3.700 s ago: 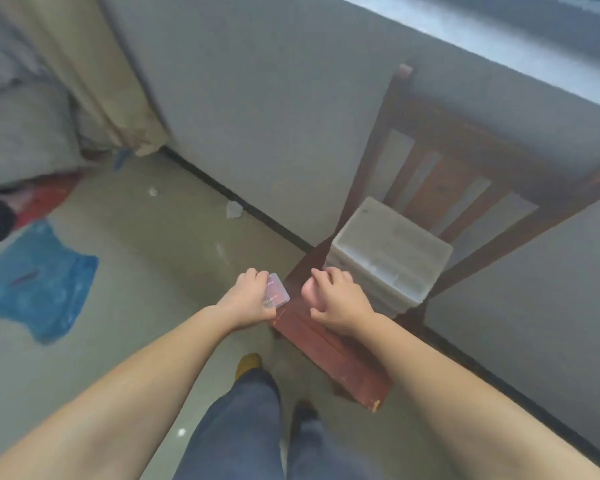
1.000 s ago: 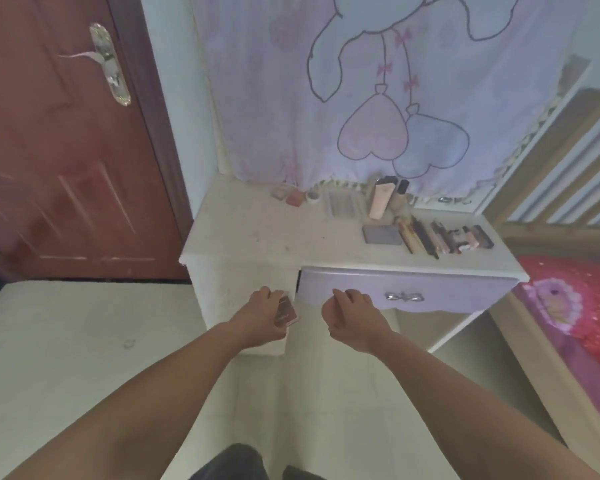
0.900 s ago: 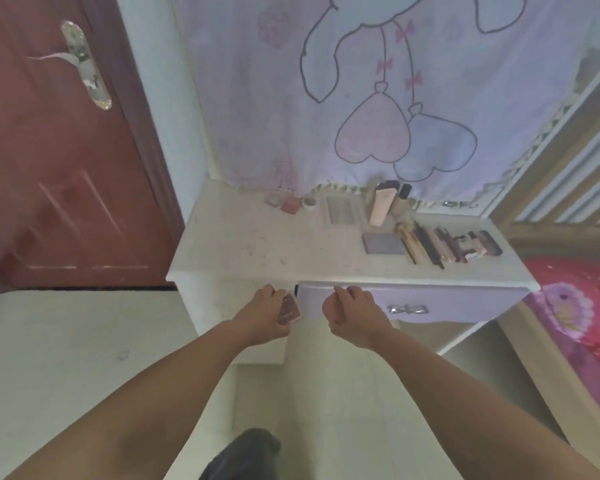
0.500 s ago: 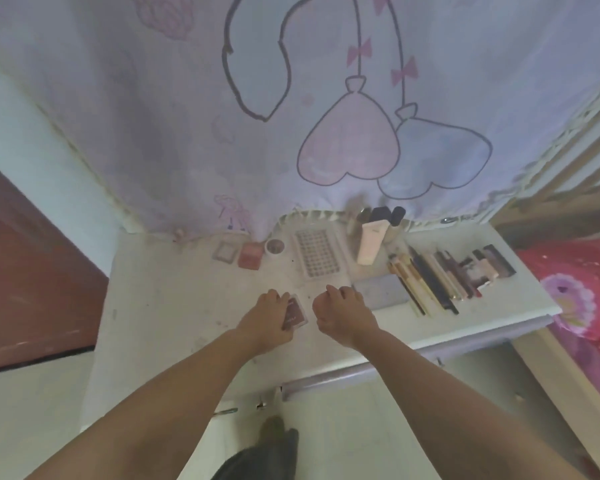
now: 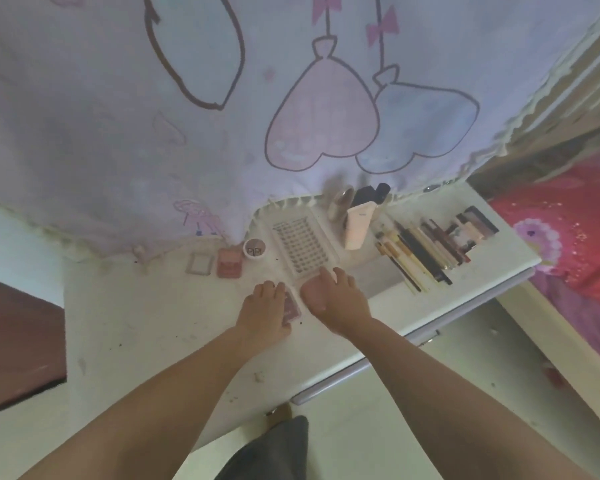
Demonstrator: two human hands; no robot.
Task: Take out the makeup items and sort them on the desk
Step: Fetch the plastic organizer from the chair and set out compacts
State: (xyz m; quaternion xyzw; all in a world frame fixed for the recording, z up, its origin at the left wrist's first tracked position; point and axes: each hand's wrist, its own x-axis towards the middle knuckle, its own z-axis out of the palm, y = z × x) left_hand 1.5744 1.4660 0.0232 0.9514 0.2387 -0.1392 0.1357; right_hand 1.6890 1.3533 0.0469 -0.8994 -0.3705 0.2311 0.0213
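Observation:
My left hand [image 5: 262,315] grips a small dark pink makeup compact [image 5: 290,308] just above the white desk [image 5: 125,327]. My right hand [image 5: 333,301] hovers beside it with fingers curled, holding nothing that I can see. Sorted on the desk behind: a clear square case [image 5: 199,264], a pink blush compact [image 5: 229,263], a small round white jar [image 5: 254,248], a clear lash tray [image 5: 303,247], a pale tube [image 5: 358,225] and a row of several pencils and sticks [image 5: 426,252].
A pale cartoon curtain [image 5: 257,98] hangs over the back of the desk. A bed with a red cover [image 5: 575,244] stands to the right. The desk drawer edge [image 5: 361,367] shows below the top. A dark red door [image 5: 14,344] is at the left.
I walked from the chair to the desk carrying the compact. In the last half second both hands moved forward over the desk top, toward the lash tray.

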